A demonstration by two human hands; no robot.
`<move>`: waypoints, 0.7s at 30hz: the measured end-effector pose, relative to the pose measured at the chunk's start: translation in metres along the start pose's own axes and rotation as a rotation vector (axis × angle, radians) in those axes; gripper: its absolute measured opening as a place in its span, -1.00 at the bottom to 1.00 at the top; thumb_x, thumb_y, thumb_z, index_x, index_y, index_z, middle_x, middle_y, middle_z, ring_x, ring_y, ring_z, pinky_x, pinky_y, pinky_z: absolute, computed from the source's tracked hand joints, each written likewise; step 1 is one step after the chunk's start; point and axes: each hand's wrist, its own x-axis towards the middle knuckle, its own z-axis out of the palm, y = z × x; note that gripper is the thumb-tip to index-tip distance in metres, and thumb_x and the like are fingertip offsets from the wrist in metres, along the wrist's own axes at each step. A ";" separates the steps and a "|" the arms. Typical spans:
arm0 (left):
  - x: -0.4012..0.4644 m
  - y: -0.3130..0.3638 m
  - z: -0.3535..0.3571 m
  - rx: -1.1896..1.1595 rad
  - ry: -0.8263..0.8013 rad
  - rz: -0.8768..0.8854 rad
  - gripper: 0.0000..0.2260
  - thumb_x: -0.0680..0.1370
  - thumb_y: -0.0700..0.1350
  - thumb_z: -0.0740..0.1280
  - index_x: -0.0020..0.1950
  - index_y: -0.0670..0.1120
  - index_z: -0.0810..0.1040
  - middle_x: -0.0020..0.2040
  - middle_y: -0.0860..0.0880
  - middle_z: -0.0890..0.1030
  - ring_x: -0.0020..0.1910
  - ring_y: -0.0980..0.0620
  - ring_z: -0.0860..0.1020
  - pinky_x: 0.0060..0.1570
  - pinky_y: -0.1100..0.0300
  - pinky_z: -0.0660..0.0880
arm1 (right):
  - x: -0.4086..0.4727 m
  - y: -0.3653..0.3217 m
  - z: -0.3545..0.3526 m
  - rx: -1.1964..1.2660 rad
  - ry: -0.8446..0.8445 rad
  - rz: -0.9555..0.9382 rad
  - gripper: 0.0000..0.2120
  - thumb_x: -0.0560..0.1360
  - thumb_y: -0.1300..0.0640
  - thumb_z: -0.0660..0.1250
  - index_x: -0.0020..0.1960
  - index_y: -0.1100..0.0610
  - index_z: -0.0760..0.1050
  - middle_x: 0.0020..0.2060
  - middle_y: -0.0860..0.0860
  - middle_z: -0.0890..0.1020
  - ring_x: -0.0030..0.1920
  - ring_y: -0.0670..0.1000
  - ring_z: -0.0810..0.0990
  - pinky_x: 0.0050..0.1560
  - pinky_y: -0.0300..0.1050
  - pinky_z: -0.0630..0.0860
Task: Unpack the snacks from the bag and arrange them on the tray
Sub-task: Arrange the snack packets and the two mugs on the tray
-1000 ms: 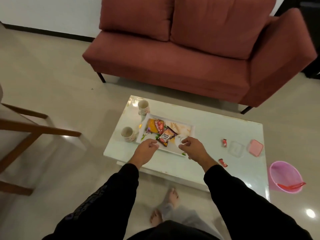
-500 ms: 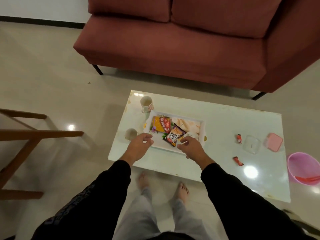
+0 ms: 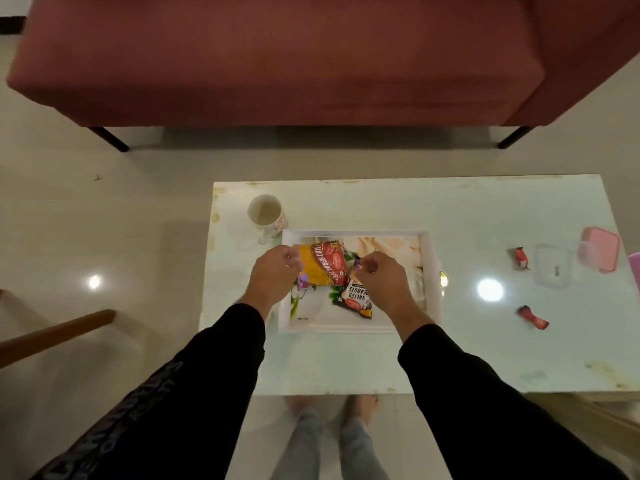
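Nearest to us, our bare feet [image 3: 332,408] show beneath the near edge of the white table [image 3: 485,358]. Above the table's near left part lies the white tray [image 3: 431,271], and both our hands hover over it. Our left hand [image 3: 273,278] has its fingers curled, touching the left edge of the orange snack packet [image 3: 322,268]; we cannot tell whether it truly grips it. Our right hand [image 3: 379,280] pinches something small and purple at its fingertips [image 3: 360,268], above the dark salted peanuts packet [image 3: 356,299]. Both packets lie inside the tray. To the right sit two red candies [image 3: 531,317], a clear container [image 3: 552,270] and a pink lid [image 3: 601,252]. Beyond the tray's far left corner stands a mug [image 3: 266,214], then the red sofa [image 3: 277,57].
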 end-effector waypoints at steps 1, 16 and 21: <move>0.017 -0.007 0.011 -0.030 0.012 -0.037 -0.87 0.51 -0.18 0.32 0.04 -0.06 0.55 0.02 -0.06 0.63 -0.04 -0.01 0.61 -0.07 0.14 0.59 | 0.016 0.000 0.010 0.008 0.010 -0.001 -0.84 0.49 0.20 0.33 0.06 0.15 0.58 -0.27 -0.16 0.53 -0.31 -0.23 0.45 -0.44 -0.48 0.34; 0.122 -0.057 0.096 0.191 0.286 -0.238 -0.80 0.56 -0.17 0.27 0.16 -0.17 0.54 0.15 -0.15 0.62 0.12 -0.16 0.55 -0.11 0.18 0.29 | 0.133 0.030 0.103 0.008 -0.043 0.116 -0.67 0.46 0.16 0.47 0.17 0.11 0.47 -0.05 0.00 0.56 -0.15 -0.03 0.56 -0.42 -0.32 0.38; 0.125 -0.051 0.086 0.056 0.365 -0.186 -0.77 0.55 -0.20 0.30 0.19 -0.07 0.59 0.11 -0.08 0.65 -0.03 0.00 0.53 -0.23 0.29 0.31 | 0.138 0.025 0.102 -0.029 0.026 0.034 -0.83 0.42 0.16 0.48 -0.12 0.06 0.48 -0.17 -0.03 0.63 -0.18 -0.03 0.62 -0.41 -0.25 0.44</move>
